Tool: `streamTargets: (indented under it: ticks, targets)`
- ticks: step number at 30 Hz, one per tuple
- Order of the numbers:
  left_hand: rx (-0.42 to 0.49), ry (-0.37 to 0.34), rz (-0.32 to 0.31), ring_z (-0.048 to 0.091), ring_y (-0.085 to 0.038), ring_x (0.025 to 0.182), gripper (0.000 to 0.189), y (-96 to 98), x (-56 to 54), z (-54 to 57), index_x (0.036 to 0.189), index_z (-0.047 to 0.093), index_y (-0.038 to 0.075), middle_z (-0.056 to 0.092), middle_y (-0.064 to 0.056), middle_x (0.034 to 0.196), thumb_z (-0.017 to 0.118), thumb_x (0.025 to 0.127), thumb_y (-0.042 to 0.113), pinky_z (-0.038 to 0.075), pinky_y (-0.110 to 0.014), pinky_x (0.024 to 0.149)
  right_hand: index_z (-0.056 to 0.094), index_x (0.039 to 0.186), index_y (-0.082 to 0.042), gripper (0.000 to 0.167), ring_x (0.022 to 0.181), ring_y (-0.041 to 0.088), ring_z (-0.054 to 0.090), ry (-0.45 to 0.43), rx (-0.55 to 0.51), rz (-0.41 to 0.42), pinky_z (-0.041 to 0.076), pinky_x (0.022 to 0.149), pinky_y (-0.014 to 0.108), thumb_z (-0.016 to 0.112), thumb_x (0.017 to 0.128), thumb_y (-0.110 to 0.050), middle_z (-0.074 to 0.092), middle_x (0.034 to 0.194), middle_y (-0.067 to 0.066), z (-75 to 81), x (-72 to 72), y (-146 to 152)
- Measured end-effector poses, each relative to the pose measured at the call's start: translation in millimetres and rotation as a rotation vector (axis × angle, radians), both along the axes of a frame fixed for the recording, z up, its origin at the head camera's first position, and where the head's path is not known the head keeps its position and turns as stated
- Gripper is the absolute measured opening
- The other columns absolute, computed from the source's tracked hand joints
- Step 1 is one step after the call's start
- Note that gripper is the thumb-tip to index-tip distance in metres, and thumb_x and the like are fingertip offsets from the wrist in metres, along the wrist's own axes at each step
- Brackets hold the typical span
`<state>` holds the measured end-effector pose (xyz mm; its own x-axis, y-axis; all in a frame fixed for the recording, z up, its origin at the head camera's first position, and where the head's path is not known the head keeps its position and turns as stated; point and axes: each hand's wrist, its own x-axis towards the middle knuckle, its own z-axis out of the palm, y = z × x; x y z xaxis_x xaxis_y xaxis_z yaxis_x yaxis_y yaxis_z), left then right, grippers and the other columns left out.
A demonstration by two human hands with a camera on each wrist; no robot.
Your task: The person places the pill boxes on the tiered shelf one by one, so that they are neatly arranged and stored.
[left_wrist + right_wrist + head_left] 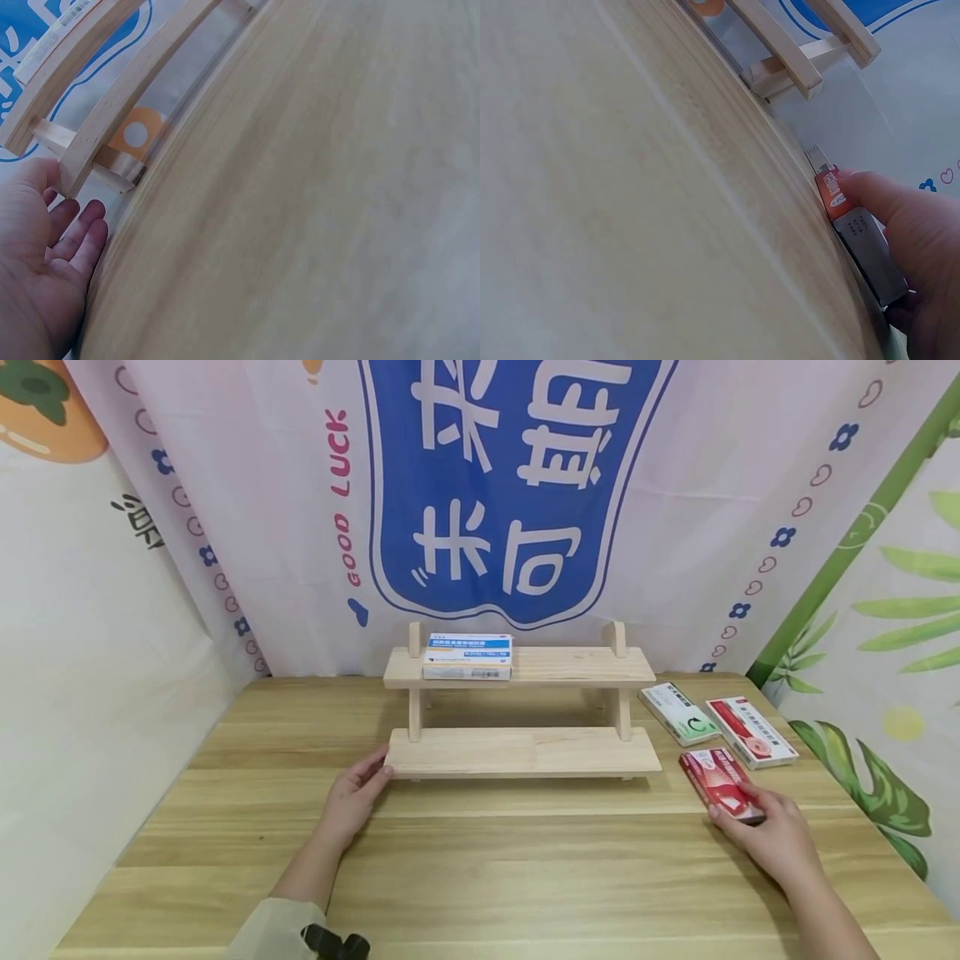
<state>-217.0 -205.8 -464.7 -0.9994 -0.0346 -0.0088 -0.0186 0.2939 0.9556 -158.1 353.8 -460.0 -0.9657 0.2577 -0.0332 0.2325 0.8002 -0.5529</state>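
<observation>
Four printed cartons were recorded over the wood-grain surface (525, 877), whose strips ran side to side, with one small dark spot (261, 838) toward the left edge. My right hand (780, 839) had thumb and fingers clamped on the red carton (716, 777), near the right edge; whether it bore on the surface I could not tell. Beyond it, toward the far right corner, lay the green-and-white carton (678, 714) and the red-and-white carton (752, 732). Near the middle of the far edge stood a two-tier wooden rack (525, 752), the blue-and-white carton (467, 656) lying left on its upper tier (581, 666). My left hand (351, 802) gripped the lower tier's left end between thumb and fingers. Behind hung a pale curtain (285, 527) with a blue panel (498, 510) and red "GOOD LUCK" lettering (341, 497); printed green leaves (907, 618) showed at right.
</observation>
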Motion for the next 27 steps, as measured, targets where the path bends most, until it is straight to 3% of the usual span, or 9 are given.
streamTargets:
  ticks: [9,12,18,24,27]
  targets:
    - [-0.012,-0.005,0.005,0.044,-0.025,0.138,0.050,-0.1,-0.6,-1.2,0.145,0.046,0.009,0.046,-0.012,0.151,0.057,0.100,0.029,0.037,-0.031,0.114,0.033,0.147,0.008,0.094,0.126,0.060,0.028,0.013,-0.011,-0.012,0.030,0.100,0.074,0.063,0.088,-0.059,0.024,0.142,0.044,1.5,0.1,-1]
    - [-0.015,0.002,0.009,0.045,-0.026,0.138,0.051,-0.2,-1.1,-1.5,0.145,0.046,0.009,0.047,-0.012,0.150,0.057,0.100,0.029,0.038,-0.031,0.113,0.031,0.148,0.007,0.094,0.128,0.059,0.027,0.012,-0.030,-0.030,0.030,0.101,0.074,0.061,0.089,-0.059,0.023,0.143,0.043,3.1,0.0,-1]
    - [-0.009,-0.002,0.008,0.047,-0.023,0.136,0.049,-1.0,-2.1,-1.3,0.144,0.048,0.011,0.049,-0.011,0.149,0.058,0.099,0.028,0.040,-0.010,0.102,0.029,0.150,0.003,0.093,0.131,0.060,0.026,0.026,-0.064,-0.074,0.027,0.103,0.073,0.061,0.089,-0.059,0.022,0.146,0.042,11.7,-1.5,-3]
    - [-0.005,-0.008,0.003,0.045,-0.024,0.137,0.050,-1.0,-1.3,-1.0,0.145,0.047,0.011,0.047,-0.012,0.150,0.058,0.100,0.028,0.039,-0.029,0.113,0.029,0.151,0.001,0.090,0.131,0.061,0.026,0.058,-0.080,-0.055,0.027,0.103,0.074,0.062,0.090,-0.056,0.022,0.147,0.043,24.9,-5.4,-7]
    - [-0.002,-0.009,0.005,0.045,-0.025,0.137,0.049,-0.9,-0.3,-0.6,0.144,0.047,0.010,0.048,-0.012,0.150,0.058,0.100,0.027,0.039,-0.029,0.112,0.029,0.152,-0.001,0.090,0.131,0.062,0.026,0.074,-0.085,-0.043,0.027,0.101,0.076,0.062,0.089,-0.056,0.021,0.148,0.043,32.7,-7.7,-11]
